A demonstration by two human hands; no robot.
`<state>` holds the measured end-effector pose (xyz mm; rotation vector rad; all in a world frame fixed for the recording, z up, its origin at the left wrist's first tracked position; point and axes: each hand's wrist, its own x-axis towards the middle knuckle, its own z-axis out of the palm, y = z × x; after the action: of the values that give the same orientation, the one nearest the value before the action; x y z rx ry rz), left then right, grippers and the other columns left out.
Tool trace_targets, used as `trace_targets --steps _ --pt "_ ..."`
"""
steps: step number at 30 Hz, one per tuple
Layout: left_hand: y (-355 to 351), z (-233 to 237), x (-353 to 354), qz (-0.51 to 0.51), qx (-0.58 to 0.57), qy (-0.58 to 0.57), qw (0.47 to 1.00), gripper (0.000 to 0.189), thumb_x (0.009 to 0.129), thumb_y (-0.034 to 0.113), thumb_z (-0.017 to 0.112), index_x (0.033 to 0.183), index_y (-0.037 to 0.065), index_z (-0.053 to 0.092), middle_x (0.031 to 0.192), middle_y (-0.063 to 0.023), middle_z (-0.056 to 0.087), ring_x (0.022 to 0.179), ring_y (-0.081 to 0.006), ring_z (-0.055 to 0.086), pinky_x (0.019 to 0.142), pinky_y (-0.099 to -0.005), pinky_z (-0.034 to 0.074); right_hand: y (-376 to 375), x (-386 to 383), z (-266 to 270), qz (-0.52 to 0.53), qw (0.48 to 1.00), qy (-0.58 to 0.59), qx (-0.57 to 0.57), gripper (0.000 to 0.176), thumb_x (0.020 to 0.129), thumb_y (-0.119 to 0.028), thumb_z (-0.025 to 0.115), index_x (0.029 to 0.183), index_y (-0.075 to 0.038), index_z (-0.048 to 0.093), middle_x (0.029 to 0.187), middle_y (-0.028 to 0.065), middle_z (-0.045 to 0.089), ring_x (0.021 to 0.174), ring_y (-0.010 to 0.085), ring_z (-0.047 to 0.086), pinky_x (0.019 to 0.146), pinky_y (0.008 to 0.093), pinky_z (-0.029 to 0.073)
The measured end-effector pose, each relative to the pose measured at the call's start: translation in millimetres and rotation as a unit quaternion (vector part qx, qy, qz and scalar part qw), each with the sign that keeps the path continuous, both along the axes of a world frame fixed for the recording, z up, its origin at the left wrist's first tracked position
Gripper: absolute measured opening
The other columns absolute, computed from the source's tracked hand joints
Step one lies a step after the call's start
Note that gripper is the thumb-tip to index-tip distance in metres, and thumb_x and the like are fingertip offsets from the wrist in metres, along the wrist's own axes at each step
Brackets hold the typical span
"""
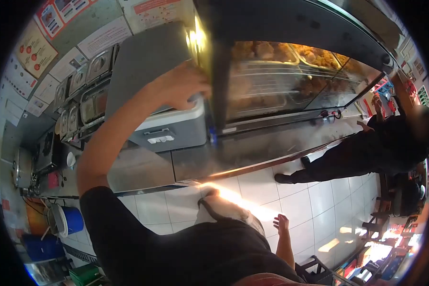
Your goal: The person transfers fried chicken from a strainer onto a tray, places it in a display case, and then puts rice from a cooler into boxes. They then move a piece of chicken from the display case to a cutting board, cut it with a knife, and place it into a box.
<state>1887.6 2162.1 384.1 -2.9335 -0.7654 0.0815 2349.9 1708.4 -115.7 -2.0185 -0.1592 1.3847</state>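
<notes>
My left hand reaches up to a grey cooler box with a white rim, on the metal counter. Its fingers curl at the edge of the box's large grey lid, which looks tilted up; my forearm crosses in front and hides part of the opening. What is inside the box cannot be seen. Low by my side, away from the counter, hangs my right hand, its fingers somewhat apart and holding nothing.
A lit glass display cabinet with trays of fried food stands right of the box. Metal containers sit in a rack to the left. Another person in dark clothes stands at the right. A blue bucket is on the floor.
</notes>
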Motion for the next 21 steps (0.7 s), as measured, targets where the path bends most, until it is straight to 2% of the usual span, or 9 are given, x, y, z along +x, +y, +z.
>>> trace_targets --steps 2,3,6,10,12,14,15,18,21 --pt "4.7 3.6 -2.1 -0.018 -0.036 0.045 0.998 0.023 0.071 0.018 0.066 0.094 0.015 0.062 0.104 -0.0022 0.061 0.115 -0.0238 0.052 0.116 -0.0513 0.025 22.7 -38.4 9.4 0.011 1.0 0.024 0.008 0.043 0.094 -0.033 0.057 0.129 -0.008 0.051 0.106 0.0136 0.065 0.084 0.0276 0.065 0.07 0.0413 0.052" --pt "10.0 0.4 -8.0 -0.059 0.002 0.024 0.998 0.027 0.066 0.017 0.067 0.091 0.012 0.06 0.101 -0.0034 0.061 0.108 -0.0244 0.055 0.109 -0.0485 0.034 31.7 -56.8 12.2 0.029 0.999 0.039 0.011 0.044 0.094 -0.033 0.057 0.13 -0.008 0.051 0.106 0.0137 0.065 0.084 0.0276 0.065 0.07 0.0413 0.052" --pt "18.3 30.6 -35.2 -0.102 -0.007 -0.109 0.989 0.027 0.061 0.016 0.066 0.085 0.009 0.055 0.094 -0.0074 0.059 0.098 -0.0271 0.055 0.095 -0.0437 0.041 74.0 -113.7 28.5 0.066 0.997 0.047 0.002 0.044 0.094 -0.03 0.057 0.13 -0.006 0.052 0.105 0.013 0.066 0.082 0.026 0.065 0.069 0.0391 0.053" --pt "18.3 94.3 -80.3 -0.078 -0.025 -0.195 0.977 0.026 0.059 0.011 0.061 0.081 0.006 0.048 0.084 -0.0116 0.051 0.084 -0.0313 0.049 0.078 -0.041 0.04 131.6 -180.5 64.2 0.196 0.976 -0.05 0.083 0.038 0.093 -0.024 0.058 0.126 -0.004 0.055 0.096 0.0109 0.067 0.074 0.0184 0.066 0.063 0.029 0.053" --pt "28.3 102.7 -101.6 -0.088 -0.063 -0.23 0.967 0.02 0.064 0.015 0.061 0.081 0.009 0.051 0.097 -0.0115 0.057 0.104 -0.0295 0.049 0.089 -0.0426 0.04 169.6 -213.8 92.3 0.3 0.926 -0.149 0.173 0.036 0.093 -0.022 0.06 0.124 -0.003 0.055 0.093 0.0104 0.067 0.073 0.0157 0.065 0.063 0.0261 0.053" --pt "31.4 120.8 -110.6 -0.11 -0.088 -0.196 0.97 0.017 0.065 0.017 0.059 0.079 0.011 0.052 0.103 -0.0113 0.061 0.111 -0.029 0.051 0.094 -0.0436 0.041 208.8 -248.5 120.6 0.319 0.868 -0.186 0.331 0.035 0.092 -0.017 0.063 0.122 -0.001 0.056 0.092 0.0093 0.067 0.077 0.0131 0.065 0.066 0.0252 0.053" --pt "30.1 135.3 -110.5 -0.127 -0.095 -0.145 0.977 0.016 0.065 0.016 0.058 0.078 0.011 0.051 0.102 -0.0112 0.061 0.107 -0.0294 0.053 0.093 -0.0438 0.041 235.5 -270.8 162.2 0.317 0.881 -0.148 0.318 0.04 0.091 -0.015 0.065 0.126 -0.001 0.052 0.097 0.0098 0.066 0.079 0.0139 0.065 0.068 0.026 0.054" --pt "26.9 104.9 -90.3 -0.12 -0.085 -0.184 0.972 0.019 0.064 0.012 0.059 0.08 0.007 0.05 0.09 -0.0116 0.054 0.091 -0.0309 0.052 0.083 -0.0422 0.041 302.2 -334.2 236.2 0.234 0.872 0.042 0.428 0.061 0.09 -0.011 0.066 0.14 -0.002 0.032 0.112 0.0126 0.057 0.083 0.0179 0.065 0.071 0.0295 0.054" --pt "33.8 58.3 -63.9 -0.147 -0.059 -0.213 0.964 0.018 0.068 0.01 0.06 0.083 0.006 0.05 0.086 -0.0119 0.051 0.085 -0.0318 0.05 0.079 -0.0419 0.04 344.3 -372.4 272.1 0.216 0.876 -0.033 0.43 0.076 0.087 -0.014 0.071 0.145 -0.003 0.023 0.119 0.0175 0.046 0.091 0.022 0.064 0.076 0.0332 0.057"
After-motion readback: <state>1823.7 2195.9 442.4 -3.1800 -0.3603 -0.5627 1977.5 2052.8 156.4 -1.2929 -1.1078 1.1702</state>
